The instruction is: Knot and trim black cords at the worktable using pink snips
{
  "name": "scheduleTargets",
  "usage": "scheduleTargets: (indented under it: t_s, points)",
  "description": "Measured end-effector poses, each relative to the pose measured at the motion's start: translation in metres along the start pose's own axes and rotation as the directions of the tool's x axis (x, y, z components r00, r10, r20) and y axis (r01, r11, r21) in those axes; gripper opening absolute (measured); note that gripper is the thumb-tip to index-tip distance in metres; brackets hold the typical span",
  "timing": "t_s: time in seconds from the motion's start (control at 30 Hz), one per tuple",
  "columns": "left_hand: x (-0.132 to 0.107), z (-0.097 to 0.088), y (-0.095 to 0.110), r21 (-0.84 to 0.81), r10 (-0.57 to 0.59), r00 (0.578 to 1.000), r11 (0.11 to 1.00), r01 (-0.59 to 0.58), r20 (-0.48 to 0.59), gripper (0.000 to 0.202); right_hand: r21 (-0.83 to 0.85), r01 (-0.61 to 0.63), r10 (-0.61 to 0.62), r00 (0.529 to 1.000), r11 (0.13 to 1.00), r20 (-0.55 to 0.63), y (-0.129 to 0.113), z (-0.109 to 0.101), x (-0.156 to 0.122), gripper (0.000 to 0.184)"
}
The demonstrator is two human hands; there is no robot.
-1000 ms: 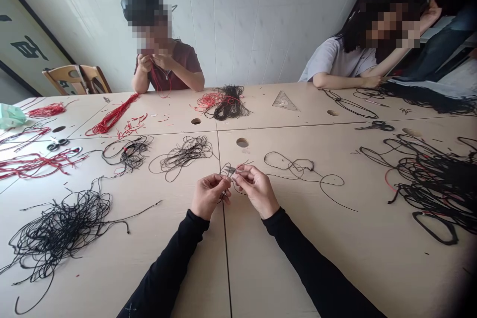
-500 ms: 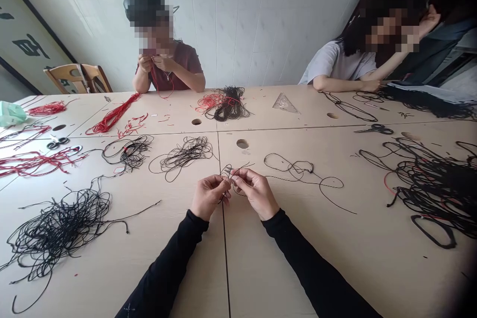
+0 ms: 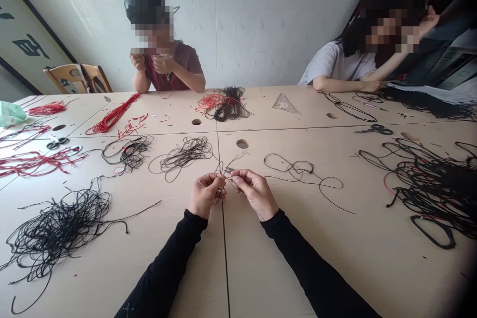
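Near the middle of the table, my left hand (image 3: 204,193) is closed, thumb and fingers pinching a thin black cord (image 3: 219,166). Loops and loose ends of that cord stick out above and below the fingers. My right hand (image 3: 255,191) is just to the right, also closed in a pinch on the cord. A small grey flat piece (image 3: 230,171) shows at its fingertips; what it is and how it is held I cannot make out. Fingers partly hide the cord between the hands.
Black cord bundles lie left (image 3: 63,228), ahead (image 3: 186,154) and right (image 3: 443,184). A loose black cord (image 3: 298,169) curls beyond my right hand. Scissors (image 3: 373,129), a clear set square (image 3: 285,103) and red cords (image 3: 114,114) lie farther off. Two people sit opposite.
My hands have drawn slightly apart, the left shifting a little left. Cord loops now stand out more above the left fingers, and the grey piece has tilted flatter.
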State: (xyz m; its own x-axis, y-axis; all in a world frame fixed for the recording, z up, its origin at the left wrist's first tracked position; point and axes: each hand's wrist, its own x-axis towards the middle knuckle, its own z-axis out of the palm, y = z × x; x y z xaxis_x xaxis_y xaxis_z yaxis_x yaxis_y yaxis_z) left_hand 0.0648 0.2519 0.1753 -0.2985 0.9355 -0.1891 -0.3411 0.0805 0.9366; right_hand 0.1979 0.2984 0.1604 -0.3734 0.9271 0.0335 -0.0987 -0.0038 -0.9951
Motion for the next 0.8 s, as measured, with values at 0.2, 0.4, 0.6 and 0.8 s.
scheduleTargets:
  t_s: [0.2, 0.4, 0.6, 0.8]
  points:
    - [-0.0006, -0.0014, 0.0013, -0.009, -0.009, 1.0, 1.0, 0.009, 0.019, 0.028, 0.07, -0.002, -0.002, 0.998, 0.998, 0.056, -0.0013, 0.0, -0.0011, 0.046]
    - [0.0009, -0.0037, 0.0021, -0.065, 0.018, 1.0, 0.998, -0.018, 0.002, 0.029, -0.054, -0.024, 0.029, 0.993, 0.998, 0.11, -0.0024, -0.0024, -0.0022, 0.053]
    - [0.0029, -0.0048, -0.0002, -0.084, 0.029, 0.999, 0.996, -0.03, -0.02, 0.026, -0.115, 0.012, -0.001, 0.995, 0.993, 0.095, -0.0028, -0.0041, -0.0008, 0.04]
    - [0.0037, -0.0051, -0.0013, -0.074, 0.03, 0.998, 0.997, -0.033, -0.046, 0.026, -0.128, 0.028, -0.014, 0.994, 0.991, 0.107, -0.0071, -0.0032, -0.0015, 0.032]
